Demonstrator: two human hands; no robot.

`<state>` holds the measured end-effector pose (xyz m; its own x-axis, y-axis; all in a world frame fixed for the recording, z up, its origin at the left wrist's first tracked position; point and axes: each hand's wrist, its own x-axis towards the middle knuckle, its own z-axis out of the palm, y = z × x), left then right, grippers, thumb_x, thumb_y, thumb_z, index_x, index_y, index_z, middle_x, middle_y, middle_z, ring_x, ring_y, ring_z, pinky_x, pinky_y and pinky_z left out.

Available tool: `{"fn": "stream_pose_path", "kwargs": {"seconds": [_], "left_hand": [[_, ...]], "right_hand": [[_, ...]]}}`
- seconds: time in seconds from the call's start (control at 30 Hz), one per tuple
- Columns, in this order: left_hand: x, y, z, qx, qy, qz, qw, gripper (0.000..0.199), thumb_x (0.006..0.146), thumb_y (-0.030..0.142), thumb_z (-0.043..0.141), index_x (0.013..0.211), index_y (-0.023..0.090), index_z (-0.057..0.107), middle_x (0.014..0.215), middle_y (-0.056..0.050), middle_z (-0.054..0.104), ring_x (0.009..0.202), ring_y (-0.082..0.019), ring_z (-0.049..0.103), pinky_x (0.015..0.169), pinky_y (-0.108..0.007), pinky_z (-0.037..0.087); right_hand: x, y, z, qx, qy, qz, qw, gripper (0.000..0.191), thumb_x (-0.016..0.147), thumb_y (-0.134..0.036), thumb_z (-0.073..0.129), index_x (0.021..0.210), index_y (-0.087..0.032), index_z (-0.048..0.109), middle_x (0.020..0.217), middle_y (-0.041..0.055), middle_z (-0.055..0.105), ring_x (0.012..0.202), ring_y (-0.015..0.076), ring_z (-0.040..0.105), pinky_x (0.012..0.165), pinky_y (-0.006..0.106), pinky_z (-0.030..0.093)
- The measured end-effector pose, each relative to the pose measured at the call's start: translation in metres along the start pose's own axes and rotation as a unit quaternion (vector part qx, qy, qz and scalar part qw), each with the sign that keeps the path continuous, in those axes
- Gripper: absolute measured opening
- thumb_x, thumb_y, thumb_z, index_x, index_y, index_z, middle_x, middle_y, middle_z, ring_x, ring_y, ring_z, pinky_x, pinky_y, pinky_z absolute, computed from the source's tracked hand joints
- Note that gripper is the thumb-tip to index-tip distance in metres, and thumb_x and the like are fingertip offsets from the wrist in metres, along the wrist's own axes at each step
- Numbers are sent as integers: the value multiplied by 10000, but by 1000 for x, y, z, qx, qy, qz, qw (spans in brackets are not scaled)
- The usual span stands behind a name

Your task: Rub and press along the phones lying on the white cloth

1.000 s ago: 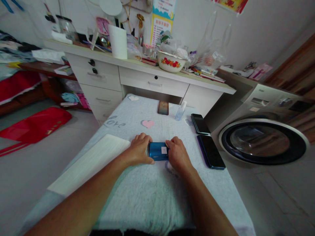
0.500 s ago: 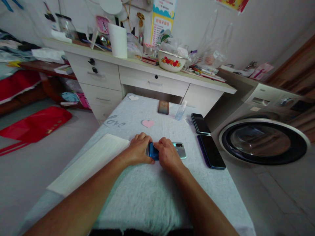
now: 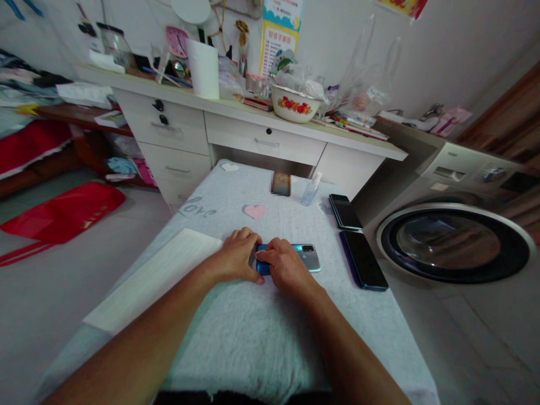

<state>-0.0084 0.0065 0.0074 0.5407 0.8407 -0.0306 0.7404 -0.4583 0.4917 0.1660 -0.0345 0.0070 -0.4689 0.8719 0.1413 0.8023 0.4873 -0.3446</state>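
A blue and silver phone (image 3: 311, 259) lies back up on the cloth-covered table (image 3: 253, 326), its camera block at the right end. My left hand (image 3: 239, 256) grips the phone's left end between thumb and fingers. Across the phone's blue part rests my right hand (image 3: 287, 264), its fingers bent together and pressed on the back. Whether it holds something small cannot be made out. A folded white cloth or paper (image 3: 156, 281) lies beneath and beside my left forearm.
Two dark phones (image 3: 363, 260) (image 3: 345, 211) lie at the table's right edge. Farther back stand a clear spray bottle (image 3: 311, 190) and a small brown item (image 3: 280, 184). Behind is a white desk (image 3: 265, 135) with a flowered bowl (image 3: 295, 105); a washing machine (image 3: 455, 169) stands right.
My right hand's fingertips have moved left along the phone's back toward its left end. My left hand keeps its grip there, and the phone lies in the same place.
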Motion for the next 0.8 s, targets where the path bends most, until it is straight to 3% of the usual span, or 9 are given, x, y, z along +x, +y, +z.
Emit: {"fn": "stream_pose_path", "kwargs": {"seconds": [0.3, 0.63, 0.8], "left_hand": [[0, -2, 1, -1, 1, 5, 1000, 788, 426, 494, 812, 1116, 227, 539, 1132, -72, 492, 1071, -308, 463, 901, -399, 408], [-1, -1, 1, 2, 0, 9, 1000, 766, 441, 464, 821, 1112, 229, 536, 1129, -72, 498, 1085, -307, 460, 907, -391, 403], [0, -1, 1, 10, 0, 13, 1000, 718, 459, 473, 809, 1082, 229, 546, 1114, -68, 498, 1071, -307, 464, 894, -394, 406]], "right_hand": [[-12, -5, -16, 81, -59, -31, 995, 378, 844, -54, 454, 923, -285, 743, 939, 15, 566, 899, 145, 500, 828, 244, 375], [0, -2, -3, 31, 5, 12, 999, 271, 871, -125, 495, 981, -232, 718, 984, 48, 578, 898, 160, 502, 804, 246, 380], [6, 2, 0, 11, 32, 34, 999, 309, 885, -104, 464, 1043, -237, 695, 954, 45, 576, 910, 164, 492, 818, 251, 371]]}}
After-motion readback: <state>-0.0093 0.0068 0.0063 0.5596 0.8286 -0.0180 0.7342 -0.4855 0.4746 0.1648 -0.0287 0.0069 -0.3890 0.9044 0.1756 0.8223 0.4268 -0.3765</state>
